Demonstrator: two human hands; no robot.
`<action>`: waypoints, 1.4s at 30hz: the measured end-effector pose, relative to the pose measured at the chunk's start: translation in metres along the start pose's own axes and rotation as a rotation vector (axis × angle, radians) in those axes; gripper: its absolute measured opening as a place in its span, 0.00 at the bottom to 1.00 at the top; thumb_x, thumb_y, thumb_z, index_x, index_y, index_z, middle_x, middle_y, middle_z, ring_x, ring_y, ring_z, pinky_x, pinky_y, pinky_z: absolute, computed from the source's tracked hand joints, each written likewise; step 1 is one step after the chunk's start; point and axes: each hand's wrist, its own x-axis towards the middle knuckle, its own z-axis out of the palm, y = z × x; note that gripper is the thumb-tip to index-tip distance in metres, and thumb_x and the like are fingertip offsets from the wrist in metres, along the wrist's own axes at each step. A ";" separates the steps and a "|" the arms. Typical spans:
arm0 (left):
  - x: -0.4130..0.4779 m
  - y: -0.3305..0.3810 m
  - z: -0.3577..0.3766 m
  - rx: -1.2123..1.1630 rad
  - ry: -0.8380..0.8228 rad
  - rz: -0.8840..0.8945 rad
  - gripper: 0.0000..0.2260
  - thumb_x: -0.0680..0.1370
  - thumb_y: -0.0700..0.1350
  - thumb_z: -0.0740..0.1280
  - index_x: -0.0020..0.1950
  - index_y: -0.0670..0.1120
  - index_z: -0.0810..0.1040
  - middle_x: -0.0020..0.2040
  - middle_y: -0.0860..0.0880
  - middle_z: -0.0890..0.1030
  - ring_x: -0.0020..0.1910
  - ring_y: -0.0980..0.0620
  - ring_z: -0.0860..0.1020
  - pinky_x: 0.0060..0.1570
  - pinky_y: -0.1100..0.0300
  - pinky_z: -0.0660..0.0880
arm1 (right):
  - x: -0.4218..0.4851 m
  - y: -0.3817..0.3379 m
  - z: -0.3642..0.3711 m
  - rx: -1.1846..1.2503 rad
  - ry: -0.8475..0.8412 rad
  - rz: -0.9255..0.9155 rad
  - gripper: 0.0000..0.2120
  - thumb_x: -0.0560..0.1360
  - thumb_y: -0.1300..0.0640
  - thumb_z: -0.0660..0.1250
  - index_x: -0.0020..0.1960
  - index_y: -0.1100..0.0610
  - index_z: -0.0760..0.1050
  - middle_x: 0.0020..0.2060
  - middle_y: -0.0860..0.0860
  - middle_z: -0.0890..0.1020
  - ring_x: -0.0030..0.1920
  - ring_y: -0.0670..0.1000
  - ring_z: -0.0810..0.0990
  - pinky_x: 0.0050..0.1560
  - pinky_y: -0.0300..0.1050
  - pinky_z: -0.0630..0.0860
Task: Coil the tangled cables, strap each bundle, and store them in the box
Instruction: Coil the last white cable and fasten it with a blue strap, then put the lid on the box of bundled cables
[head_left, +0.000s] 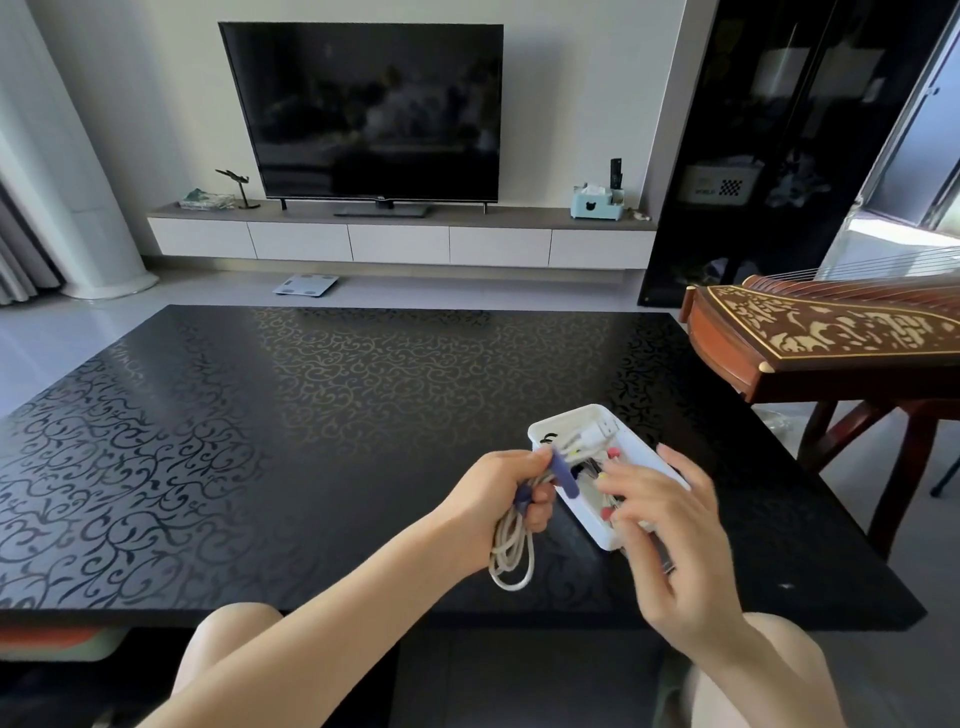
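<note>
A small white box (569, 417) sits on the black patterned table (311, 415) at the near right, with white cables and red and yellow plug ends inside. My left hand (506, 486) grips a coiled white cable (511, 553) just left of the box; the loops hang below my fist. A purple strap (565, 475) wraps the coil, and one end sticks up toward the box. My right hand (670, 525) hovers over the box's near end, fingers spread and reaching among the cables inside. Whether it holds anything I cannot tell.
A wooden zither (810, 338) on a stand juts in at the right, beside the table's far right corner. Beyond the table are a TV (363, 109) on a low white cabinet and a scale (305, 285) on the floor. My knees show under the near edge.
</note>
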 end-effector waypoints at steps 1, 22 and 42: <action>0.000 0.002 -0.002 0.027 0.005 0.046 0.22 0.82 0.44 0.56 0.33 0.43 0.81 0.28 0.50 0.70 0.24 0.56 0.65 0.25 0.66 0.62 | -0.002 -0.004 0.000 0.063 0.070 0.141 0.04 0.76 0.55 0.60 0.47 0.51 0.73 0.50 0.43 0.81 0.54 0.49 0.79 0.60 0.50 0.70; 0.012 0.013 -0.008 0.174 -0.171 -0.083 0.16 0.82 0.51 0.56 0.51 0.41 0.77 0.40 0.40 0.84 0.34 0.46 0.82 0.35 0.58 0.79 | 0.042 0.005 0.017 0.648 -0.128 0.735 0.06 0.70 0.46 0.72 0.46 0.44 0.81 0.44 0.44 0.85 0.48 0.42 0.82 0.43 0.33 0.76; 0.161 -0.061 -0.027 0.465 0.381 -0.229 0.06 0.76 0.38 0.60 0.43 0.40 0.76 0.36 0.44 0.79 0.32 0.45 0.81 0.40 0.52 0.81 | 0.050 0.148 0.079 -0.220 -0.673 0.881 0.20 0.73 0.51 0.69 0.63 0.53 0.73 0.46 0.51 0.82 0.49 0.52 0.79 0.45 0.42 0.70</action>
